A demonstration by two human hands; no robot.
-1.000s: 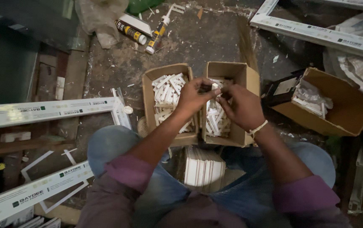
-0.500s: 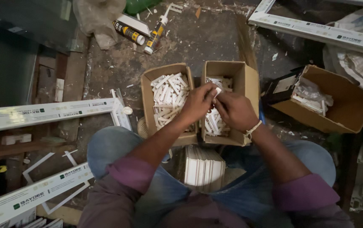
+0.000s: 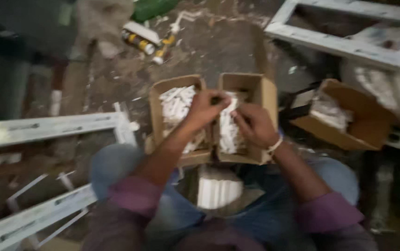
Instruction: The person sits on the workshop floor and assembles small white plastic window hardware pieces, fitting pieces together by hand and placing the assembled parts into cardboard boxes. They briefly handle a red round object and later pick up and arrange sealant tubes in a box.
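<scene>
View from the head camera, looking down at a seated person's lap and a dirty floor; the frame is blurred by motion. The left hand (image 3: 204, 109) and the right hand (image 3: 254, 124) meet over two open cardboard boxes set side by side just beyond the knees. Both hands are curled, with fingertips drawn together around a small white piece (image 3: 230, 103) held between them above the right box (image 3: 260, 90); the blur hides exactly which fingers grip it. The right box holds a row of similar white pieces (image 3: 228, 135), and the left box (image 3: 155, 100) is filled with a loose heap of them. A pale band sits on the right wrist.

Between the thighs, below the boxes, stands a stack of white ribbed strips (image 3: 218, 191). To the right, apart from the pair, a third cardboard box (image 3: 363, 125) lies tilted and open, with a clear bag of white parts inside. White window-frame sections lie at the left (image 3: 46, 128) and at the upper right (image 3: 344, 42). Near the top, a yellow and black tube (image 3: 139, 41) rests on the floor.
</scene>
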